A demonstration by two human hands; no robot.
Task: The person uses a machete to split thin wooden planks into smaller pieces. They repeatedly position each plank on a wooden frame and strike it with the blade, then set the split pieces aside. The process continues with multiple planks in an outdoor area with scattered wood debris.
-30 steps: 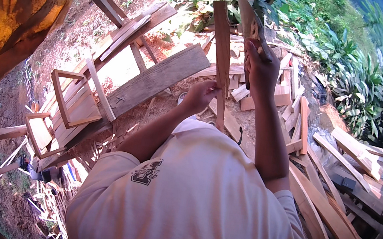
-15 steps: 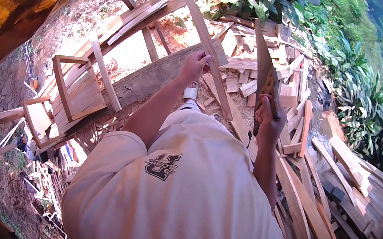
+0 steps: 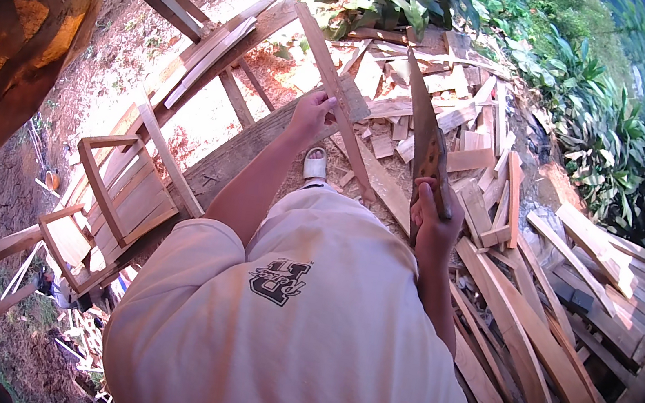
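Under me is bare reddish dirt ground (image 3: 125, 50). A heap of wood offcuts (image 3: 442, 111) lies on it ahead, long curved planks (image 3: 532, 355) to my right, and slatted wooden chair frames (image 3: 113, 197) lie at my left

I see my left arm stretched forward and a little to the left, almost straight at the elbow, and the bare left hand (image 3: 312, 113) at its end has the fingers curled closed. My right arm is bent and stays closer to my body, the forearm rising up to the bare right hand (image 3: 433, 221). This hand is a tight fist with the knuckles turned up.
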